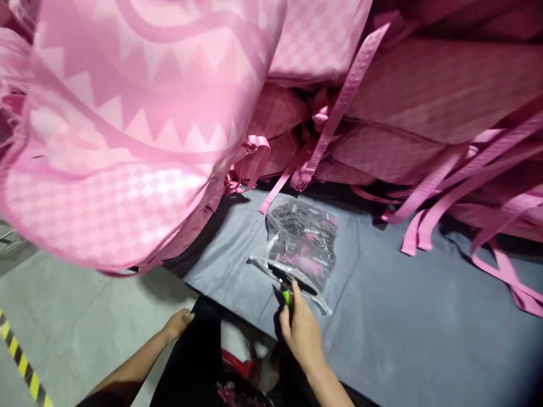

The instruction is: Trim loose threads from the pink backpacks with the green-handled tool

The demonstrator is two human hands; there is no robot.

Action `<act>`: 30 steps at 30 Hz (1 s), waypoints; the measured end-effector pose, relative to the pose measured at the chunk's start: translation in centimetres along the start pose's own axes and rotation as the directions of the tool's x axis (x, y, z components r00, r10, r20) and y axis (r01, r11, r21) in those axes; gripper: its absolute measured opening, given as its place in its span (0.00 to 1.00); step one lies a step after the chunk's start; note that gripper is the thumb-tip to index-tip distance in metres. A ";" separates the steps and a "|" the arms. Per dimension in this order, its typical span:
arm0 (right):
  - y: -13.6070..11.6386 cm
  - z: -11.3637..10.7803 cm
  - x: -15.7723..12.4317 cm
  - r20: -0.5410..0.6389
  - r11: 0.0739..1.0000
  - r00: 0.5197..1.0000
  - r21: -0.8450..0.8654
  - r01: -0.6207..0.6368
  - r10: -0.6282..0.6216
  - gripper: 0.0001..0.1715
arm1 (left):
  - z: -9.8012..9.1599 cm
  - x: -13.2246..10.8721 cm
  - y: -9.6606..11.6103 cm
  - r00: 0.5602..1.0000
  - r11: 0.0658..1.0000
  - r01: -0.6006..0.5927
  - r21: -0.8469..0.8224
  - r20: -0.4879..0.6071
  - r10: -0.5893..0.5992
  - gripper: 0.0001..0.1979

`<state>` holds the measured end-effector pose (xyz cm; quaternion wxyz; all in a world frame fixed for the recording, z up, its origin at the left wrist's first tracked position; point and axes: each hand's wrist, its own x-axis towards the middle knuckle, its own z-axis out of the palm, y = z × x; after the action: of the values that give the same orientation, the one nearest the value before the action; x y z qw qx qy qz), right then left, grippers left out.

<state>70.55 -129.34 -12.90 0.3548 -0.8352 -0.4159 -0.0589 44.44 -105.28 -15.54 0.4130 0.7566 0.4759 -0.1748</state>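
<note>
My right hand (302, 328) is closed around small snips (287, 297) with a bright green part, its index finger stretched forward. It is at the near edge of a clear plastic bag (302, 237) that lies on the grey cloth. Black and pink pieces show through the plastic; their kind is hard to make out. The bag's near end shows a dark gap, with the snips beside it. My left hand (179, 325) rests by my black-clad leg, fingers curled in, nothing visible in it. A large pink backpack (114, 130) with a zigzag tooth print stands just beyond, at the upper left.
More pink checkered bags (441, 85) are piled along the back, their pink straps (424, 229) trailing onto the grey cloth-covered table (407, 316). Yellow and black striped tape (25, 364) marks the floor at lower left. Something red (240, 364) sits below the table edge.
</note>
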 end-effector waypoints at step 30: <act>1.8 9.6 16.9 -0.023 0.966 0.971 0.117 -0.232 0.237 0.41 | -4.3 4.8 22.5 0.632 0.670 -0.488 0.560 -0.303 0.714 0.40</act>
<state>80.89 -112.87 -14.35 0.4139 -0.8557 -0.3104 -0.0079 65.69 -103.76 -5.84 0.1340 0.9615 0.2261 0.0798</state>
